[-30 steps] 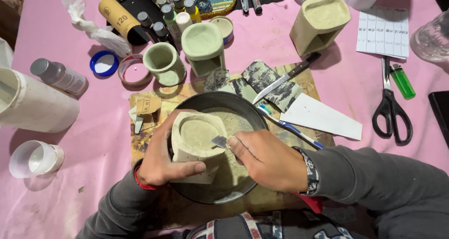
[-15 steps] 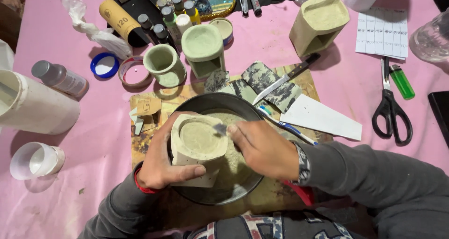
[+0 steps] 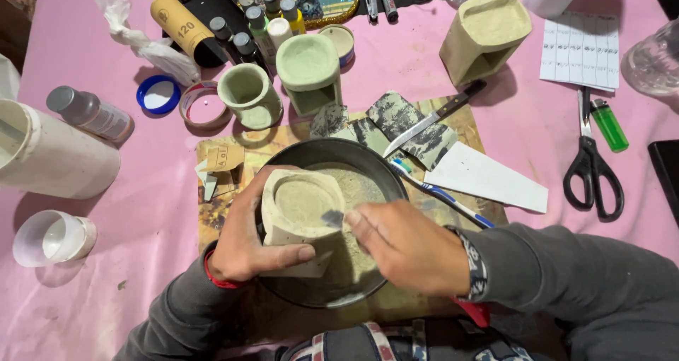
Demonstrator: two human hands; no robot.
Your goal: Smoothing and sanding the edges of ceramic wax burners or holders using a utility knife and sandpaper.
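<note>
The right hand has edged its small scrap of sandpaper leftward onto the rim of the pale clay vessel, which the left hand clasps over the dark pan, best rubbed lightly with steady support

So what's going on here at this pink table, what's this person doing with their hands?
A person is working a pale, squarish clay-like holder over a dark round pan that has pale powder in it. Their left hand grips the holder from the side, while the right hand presses a small grey scrap, possibly sandpaper, against its top rim. Three similar pieces stand further back, and a knife, a toothbrush and scissors lie nearby.
</note>
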